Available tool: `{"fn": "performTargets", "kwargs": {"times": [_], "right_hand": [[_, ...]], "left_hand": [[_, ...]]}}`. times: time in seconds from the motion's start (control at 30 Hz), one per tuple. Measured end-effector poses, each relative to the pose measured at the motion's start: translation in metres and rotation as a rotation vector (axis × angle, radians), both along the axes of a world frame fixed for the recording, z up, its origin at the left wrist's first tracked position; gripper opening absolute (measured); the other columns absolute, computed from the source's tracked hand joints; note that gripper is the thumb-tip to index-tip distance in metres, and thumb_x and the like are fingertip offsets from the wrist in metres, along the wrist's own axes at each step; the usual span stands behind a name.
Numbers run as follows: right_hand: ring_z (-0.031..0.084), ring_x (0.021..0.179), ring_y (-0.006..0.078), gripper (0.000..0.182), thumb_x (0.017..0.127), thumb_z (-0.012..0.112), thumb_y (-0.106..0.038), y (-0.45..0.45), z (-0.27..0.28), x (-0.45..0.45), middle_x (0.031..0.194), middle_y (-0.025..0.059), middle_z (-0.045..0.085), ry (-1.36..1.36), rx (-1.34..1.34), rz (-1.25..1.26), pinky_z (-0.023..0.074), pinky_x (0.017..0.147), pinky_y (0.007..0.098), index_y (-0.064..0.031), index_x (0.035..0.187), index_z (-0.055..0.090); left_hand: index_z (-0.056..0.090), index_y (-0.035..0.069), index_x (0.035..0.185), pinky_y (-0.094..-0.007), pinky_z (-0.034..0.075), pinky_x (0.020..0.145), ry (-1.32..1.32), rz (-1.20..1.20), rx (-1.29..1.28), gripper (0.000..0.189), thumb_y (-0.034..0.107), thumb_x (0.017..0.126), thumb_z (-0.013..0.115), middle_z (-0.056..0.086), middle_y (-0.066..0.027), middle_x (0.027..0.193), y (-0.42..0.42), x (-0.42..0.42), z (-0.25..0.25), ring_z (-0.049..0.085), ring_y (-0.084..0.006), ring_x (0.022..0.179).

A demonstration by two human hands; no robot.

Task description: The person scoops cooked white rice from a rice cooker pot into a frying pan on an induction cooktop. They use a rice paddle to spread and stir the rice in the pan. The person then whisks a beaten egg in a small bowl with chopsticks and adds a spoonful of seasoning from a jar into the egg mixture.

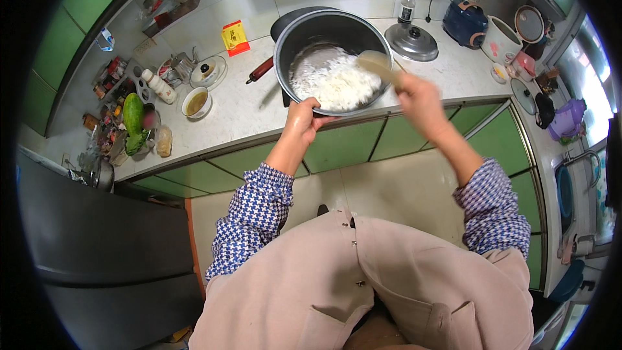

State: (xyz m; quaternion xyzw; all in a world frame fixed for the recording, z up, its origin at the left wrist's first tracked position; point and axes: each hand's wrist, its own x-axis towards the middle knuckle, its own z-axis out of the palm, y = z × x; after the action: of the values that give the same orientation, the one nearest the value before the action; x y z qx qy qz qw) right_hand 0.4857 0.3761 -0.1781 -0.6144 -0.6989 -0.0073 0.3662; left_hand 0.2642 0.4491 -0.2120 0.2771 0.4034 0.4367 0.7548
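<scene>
A large, deep metal pot [335,15] with a dark inside stands tilted towards me at the counter's front edge. White rice [342,82], or a similar grainy food, covers its lower side. My left hand [305,119] grips the pot's near rim, thumb on the rim and fingers beneath. My right hand [420,99] is closed round the handle of a broad, light-brown paddle or ladle [376,65], blurred, whose head is over the pot's right side. Behind the pot a dark pan [284,22] shows in part; a dark red handle [261,69] sticks out at the left.
Left on the counter [233,107] are a bowl of brownish liquid [197,103], a white bottle [159,86] and a green gourd [133,116]. A steel lid [411,41], a sauce bottle [406,7] and a dark blue rice cooker [465,22] stand right of the pot.
</scene>
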Motion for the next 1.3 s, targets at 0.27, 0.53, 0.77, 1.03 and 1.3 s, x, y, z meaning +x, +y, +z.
{"fn": "performTargets", "kwargs": {"times": [0.27, 0.53, 0.77, 1.03, 1.3], "right_hand": [[0.054, 0.088, 0.0221, 0.034, 0.067, 0.057, -0.003, 0.078, -0.028, -0.102, 0.090, 0.0031, 0.055, -0.221, 0.231, 0.292, 0.0490, 0.064, 0.0322, -0.0094, 0.100, 0.057], [0.055, 0.069, 0.0279, 0.012, 0.072, 0.054, -0.004, 0.209, -0.001, -0.151, 0.073, 0.0090, 0.058, 0.201, 0.347, 0.154, 0.0458, 0.062, 0.0389, -0.0082, 0.081, 0.060], [0.047, 0.049, 0.0077, 0.021, 0.086, 0.059, -0.020, 0.307, 0.003, -0.150, 0.064, 0.0005, 0.054, 1.191, 0.003, 0.169, 0.0397, 0.041, 0.0209, 0.0008, 0.081, 0.059], [0.053, 0.075, 0.0222, 0.022, 0.087, 0.057, -0.026, 0.368, -0.040, -0.111, 0.090, 0.0071, 0.053, 1.924, -0.018, -0.121, 0.0458, 0.047, 0.0330, -0.0079, 0.098, 0.052], [0.053, 0.082, 0.0216, 0.022, 0.089, 0.055, -0.026, 0.401, -0.091, -0.073, 0.104, 0.0055, 0.055, 2.222, -0.133, -0.249, 0.0457, 0.053, 0.0325, -0.0102, 0.104, 0.052]], "left_hand": [[0.054, -0.006, 0.079, -0.0374, 0.055, 0.066, 0.025, 0.006, -0.013, 0.015, 0.007, 0.074, 0.047, 0.061, -0.0183, 0.074, 0.077, -0.056, 0.009, 0.062, -0.0268, 0.067], [0.035, 0.001, 0.122, -0.0336, 0.055, 0.071, -0.039, 0.004, 0.183, 0.055, 0.033, 0.085, 0.060, 0.054, -0.0156, 0.108, 0.139, -0.116, 0.091, 0.062, -0.0292, 0.081], [0.029, 0.003, 0.134, -0.0301, 0.051, 0.076, 0.290, 0.287, 0.336, 0.058, 0.018, 0.085, 0.058, 0.054, -0.0123, 0.107, 0.183, -0.173, 0.005, 0.058, -0.0253, 0.093], [0.047, 0.000, 0.122, -0.0362, 0.045, 0.083, 1.174, -0.084, 0.596, 0.063, 0.044, 0.079, 0.061, 0.058, -0.0208, 0.107, 0.213, -0.145, -0.112, 0.056, -0.0275, 0.099], [0.056, 0.000, 0.110, -0.0232, 0.040, 0.045, 0.971, -0.225, 0.481, 0.037, 0.021, 0.081, 0.063, 0.056, -0.0015, 0.069, 0.204, -0.109, -0.103, 0.048, -0.0080, 0.048]]}}
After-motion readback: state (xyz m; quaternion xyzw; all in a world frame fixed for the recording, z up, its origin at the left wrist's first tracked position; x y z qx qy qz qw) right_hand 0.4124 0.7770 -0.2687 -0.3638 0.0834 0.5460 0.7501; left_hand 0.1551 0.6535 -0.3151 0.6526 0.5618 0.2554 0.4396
